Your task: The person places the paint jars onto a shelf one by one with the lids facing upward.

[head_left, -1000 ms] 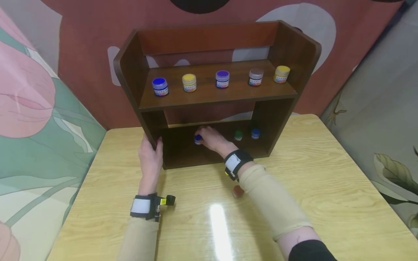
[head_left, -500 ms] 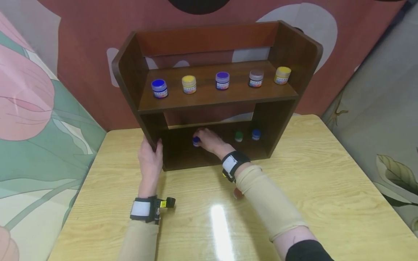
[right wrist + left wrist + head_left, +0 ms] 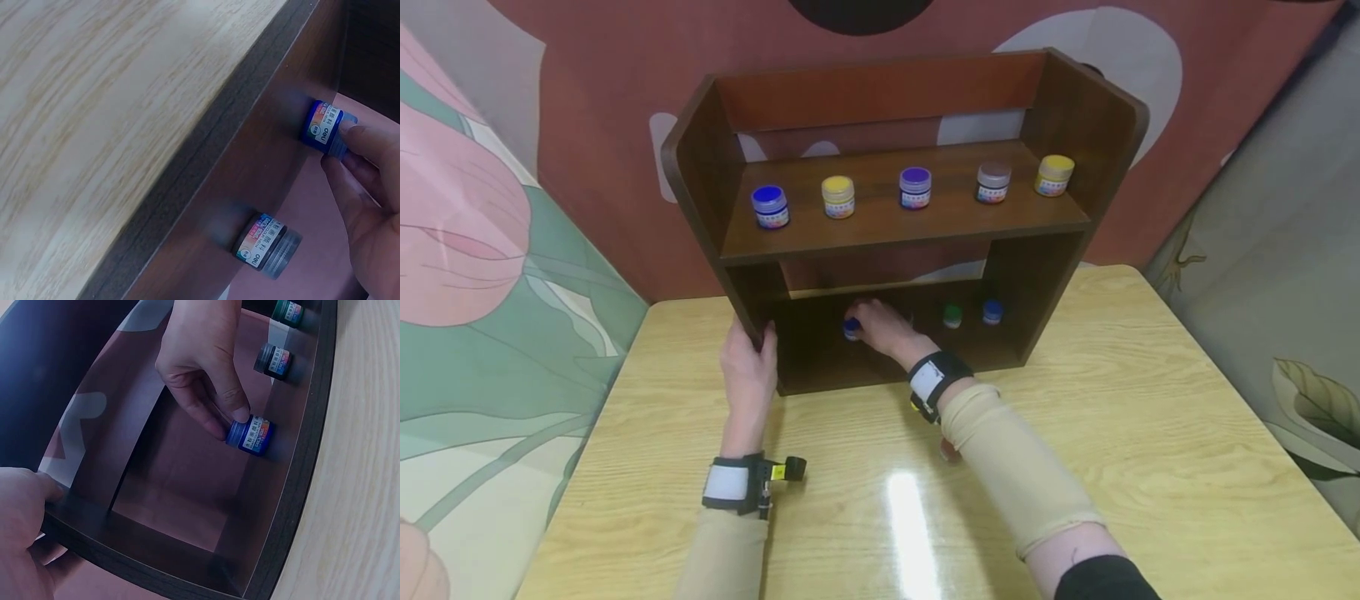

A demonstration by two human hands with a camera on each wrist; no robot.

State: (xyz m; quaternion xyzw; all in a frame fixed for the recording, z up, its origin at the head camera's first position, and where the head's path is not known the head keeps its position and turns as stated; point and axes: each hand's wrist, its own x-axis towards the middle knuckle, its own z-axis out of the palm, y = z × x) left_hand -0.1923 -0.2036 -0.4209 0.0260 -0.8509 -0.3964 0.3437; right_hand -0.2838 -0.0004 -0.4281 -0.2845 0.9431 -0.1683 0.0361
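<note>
My right hand pinches the lid of a blue paint jar on the lower board of a dark brown shelf. That jar stands upright, its base at the board, in the right wrist view. My left hand holds the shelf's left side panel, thumb on the inner side. A dark-lidded paint jar stands beside the blue one; in the head view my right hand mostly hides it. Farther right on the same board are a green jar and another blue jar.
Along the upper board stand a blue jar, a yellow jar, a purple jar, a dark jar and another yellow jar. A reddish-brown object lies on the wooden table, partly behind my right forearm.
The right hand and the blue jar have shifted slightly left along the lower board. The left hand stays on the side panel.
</note>
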